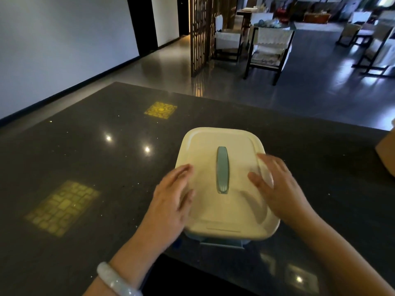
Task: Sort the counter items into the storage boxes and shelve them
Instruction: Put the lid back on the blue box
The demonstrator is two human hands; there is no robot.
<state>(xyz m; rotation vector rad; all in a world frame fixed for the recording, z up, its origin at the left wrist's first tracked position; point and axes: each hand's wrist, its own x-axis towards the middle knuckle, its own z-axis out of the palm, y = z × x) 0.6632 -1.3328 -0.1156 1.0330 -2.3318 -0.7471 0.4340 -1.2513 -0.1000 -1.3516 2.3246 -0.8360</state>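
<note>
A cream box (224, 210) with its lid (213, 142) on sits on the dark counter (74, 150), close to the near edge and about mid-frame. A blue-green handle (222, 169) runs along the middle of the lid, lying flat. At the box's near end a bluish latch (222, 242) shows below the lid's rim.

Both hands lie on the lid, one on each side of the handle. The left hand (171, 201) rests at the lid's left edge, fingers straight and close together, pointing away from the person — nothing is gripped. A pale bangle (116, 280) circles the left wrist. The right hand (277, 189) rests on the lid's right part, fingers spread and slightly blurred, flat rather than curled, the thumb reaching toward the handle without touching it. Neither hand touches the handle.

Two yellow patterned patches show in the counter: one (63, 208) left of the left hand, another (160, 110) further off near the far edge. At the right edge of the frame part of a brown carton (386, 152) stands on the counter, well apart from the box.

Beyond the counter lie a glossy floor, a wooden lattice screen (203, 33) and dark-framed chairs (269, 48) with pale cushions.
</note>
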